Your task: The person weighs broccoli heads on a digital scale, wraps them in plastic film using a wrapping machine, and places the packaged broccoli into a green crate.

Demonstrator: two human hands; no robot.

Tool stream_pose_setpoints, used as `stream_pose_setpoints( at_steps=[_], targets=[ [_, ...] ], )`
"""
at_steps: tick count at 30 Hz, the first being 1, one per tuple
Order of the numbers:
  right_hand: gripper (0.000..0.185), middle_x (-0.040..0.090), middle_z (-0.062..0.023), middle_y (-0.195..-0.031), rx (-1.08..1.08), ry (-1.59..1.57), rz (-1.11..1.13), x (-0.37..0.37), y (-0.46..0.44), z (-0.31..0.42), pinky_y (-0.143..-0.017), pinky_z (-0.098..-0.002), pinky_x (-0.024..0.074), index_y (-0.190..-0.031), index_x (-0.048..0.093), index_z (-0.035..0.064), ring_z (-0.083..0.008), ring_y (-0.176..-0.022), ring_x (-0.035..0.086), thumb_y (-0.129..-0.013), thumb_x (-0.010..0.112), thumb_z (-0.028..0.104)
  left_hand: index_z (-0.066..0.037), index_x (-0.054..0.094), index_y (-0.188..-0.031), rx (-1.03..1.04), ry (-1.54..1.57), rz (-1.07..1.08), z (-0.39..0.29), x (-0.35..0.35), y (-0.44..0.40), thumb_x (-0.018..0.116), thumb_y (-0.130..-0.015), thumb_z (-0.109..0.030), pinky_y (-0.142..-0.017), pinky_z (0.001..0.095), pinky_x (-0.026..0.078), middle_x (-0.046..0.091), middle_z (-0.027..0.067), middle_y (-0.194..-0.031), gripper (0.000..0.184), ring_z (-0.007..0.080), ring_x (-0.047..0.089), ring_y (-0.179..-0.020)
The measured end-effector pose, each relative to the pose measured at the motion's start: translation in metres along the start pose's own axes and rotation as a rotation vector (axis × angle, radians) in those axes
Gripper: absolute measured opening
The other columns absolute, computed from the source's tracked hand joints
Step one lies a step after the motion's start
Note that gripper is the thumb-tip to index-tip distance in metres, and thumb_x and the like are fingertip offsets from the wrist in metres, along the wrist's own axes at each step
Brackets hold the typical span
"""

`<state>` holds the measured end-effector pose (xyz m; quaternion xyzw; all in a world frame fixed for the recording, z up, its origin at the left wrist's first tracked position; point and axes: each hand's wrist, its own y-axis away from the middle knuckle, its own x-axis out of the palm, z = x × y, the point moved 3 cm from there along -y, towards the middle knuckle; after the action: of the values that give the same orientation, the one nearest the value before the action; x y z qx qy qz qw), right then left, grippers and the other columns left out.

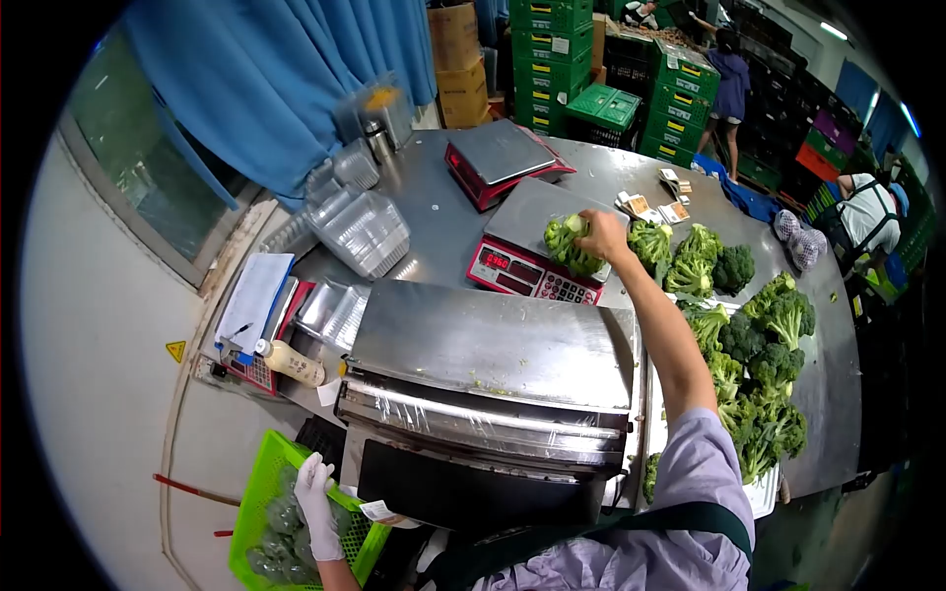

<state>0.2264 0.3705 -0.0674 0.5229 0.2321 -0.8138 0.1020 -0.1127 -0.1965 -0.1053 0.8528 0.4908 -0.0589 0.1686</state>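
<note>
My bare right hand is closed around a head of broccoli on the platform of a red digital scale; its red digits are lit. My left hand, in a white glove, is beside the wrapping machine over a bright green basket. Its fingers are curled together, and I cannot make out anything in them. Several film-wrapped broccoli heads lie in that basket. To the right of my right forearm, many loose broccoli heads are piled on the steel table.
The film-wrapping machine stands directly in front of me. A second scale is behind the first. Clear plastic trays, a bottle and a clipboard are at left. Label rolls lie at the back; green crates are stacked beyond.
</note>
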Motion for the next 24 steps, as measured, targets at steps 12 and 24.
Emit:
stream_pose_setpoints(
  at_steps=[12,24],
  targets=[
    [0.050,0.065,-0.0165,-0.083,-0.428,-0.359,0.228,-0.027,0.114,0.178,-0.072,-0.0384,0.0504,-0.107,0.063,0.0083,-0.0327,-0.076,0.062,-0.060,0.068,0.025,-0.001,0.055,-0.117,0.236,-0.089,0.234,-0.034,0.050,-0.002,0.059,-0.085,-0.007,-0.083,0.0258,0.046,0.059,0.0095,-0.112,0.033,0.0145,0.059,-0.095],
    [0.018,0.059,-0.0064,-0.089,-1.012,0.315,0.286,-0.043,0.246,0.152,-0.068,-0.0345,0.0498,-0.092,0.057,0.0087,-0.0227,-0.089,0.056,-0.074,0.056,0.011,-0.015,0.058,-0.108,1.941,-1.138,0.681,-0.101,0.148,-0.016,0.054,-0.078,-0.015,-0.065,0.0310,0.047,0.058,0.0023,-0.112,0.030,0.0165,0.056,-0.077]
  ],
)
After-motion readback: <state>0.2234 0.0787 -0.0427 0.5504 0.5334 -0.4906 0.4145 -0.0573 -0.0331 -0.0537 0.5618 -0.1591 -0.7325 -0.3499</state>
